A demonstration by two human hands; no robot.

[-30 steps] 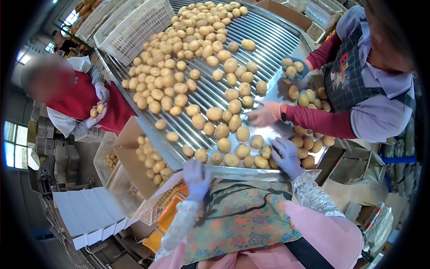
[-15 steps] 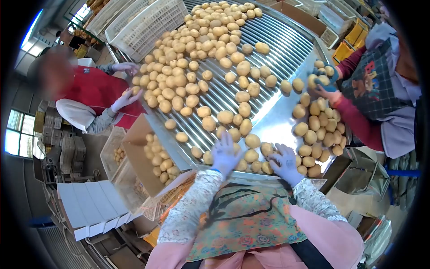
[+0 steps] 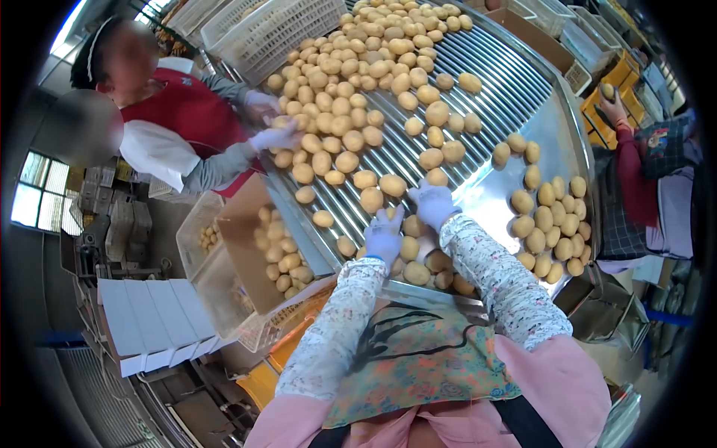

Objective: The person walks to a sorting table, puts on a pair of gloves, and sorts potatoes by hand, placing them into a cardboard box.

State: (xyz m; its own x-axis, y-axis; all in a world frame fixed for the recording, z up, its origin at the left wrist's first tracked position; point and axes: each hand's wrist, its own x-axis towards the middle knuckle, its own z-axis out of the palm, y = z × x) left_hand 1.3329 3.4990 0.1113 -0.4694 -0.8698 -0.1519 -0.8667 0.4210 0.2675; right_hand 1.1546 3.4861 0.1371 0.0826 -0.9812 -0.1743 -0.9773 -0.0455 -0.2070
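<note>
Both my hands wear pale lavender gloves and are over the near edge of a metal roller table (image 3: 478,63). My left hand (image 3: 383,237) has its fingers apart, against potatoes (image 3: 410,249) beside it. Farther forward, my right hand (image 3: 435,204) reaches over the rollers with its fingers extended, touching or just short of a single potato (image 3: 437,177); its palm side is hidden. Between and below my hands lies a cluster of potatoes (image 3: 416,273) along the near rim. A large heap of potatoes (image 3: 336,104) covers the far left of the rollers.
At left a person in a red apron (image 3: 175,112) has gloved hands at the heap. Another person at right holds a potato (image 3: 607,91). Potatoes (image 3: 551,216) sit on the right metal surface. A cardboard box (image 3: 239,231) with potatoes and a white crate (image 3: 280,37) flank the table.
My right hand has moved forward and left, close to my left hand. The person at right has drawn back from the table with a potato. My view has shifted.
</note>
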